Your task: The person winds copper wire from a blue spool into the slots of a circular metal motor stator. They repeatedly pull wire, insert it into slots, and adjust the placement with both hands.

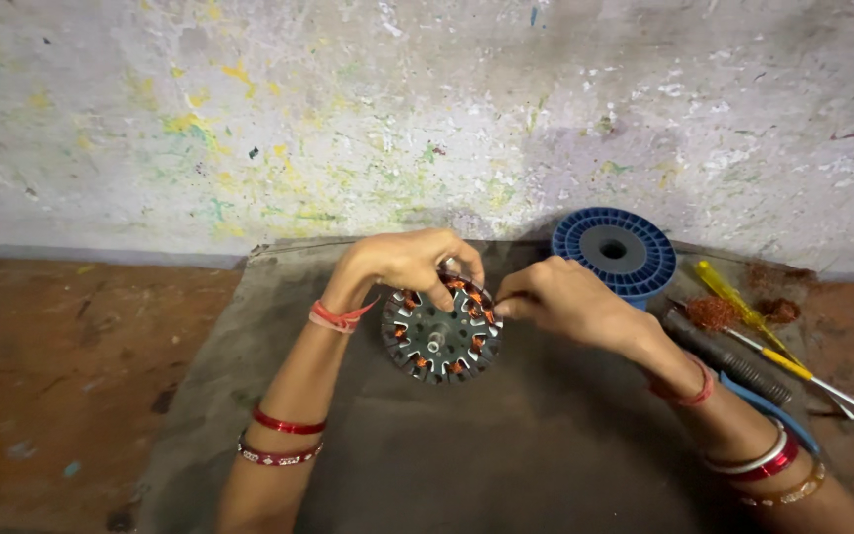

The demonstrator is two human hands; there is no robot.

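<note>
Head view, looking straight down: a round motor stator (441, 331) sits on a dark grey mat (506, 445), which lies on a reddish-brown floor (61, 366) right up against a paint-spattered wall (427, 109). The stator is near the back middle of the mat, with copper windings in its slots and a short metal shaft sticking up from the centre.

The left hand (409, 262) comes in from the left and curls over the top rim of the stator, fingers closed down onto its upper edge so it's held in place. The right hand (560, 297) is at the right rim, thumb and fingertips pinched together right at the edge by the windings. Whatever sits in that pinch is too small to make out, could be a bit of wire, can't say.

Both wrists have red thread and bangles on them.

Off to the right, just behind the right hand, there's a blue plastic spool (613, 249) lying flat at the mat's edge. Next to it sit a yellow-handled screwdriver (743, 307), a dark-handled tool (728, 356) and a small heap of copper wire scraps (712, 312).
</note>
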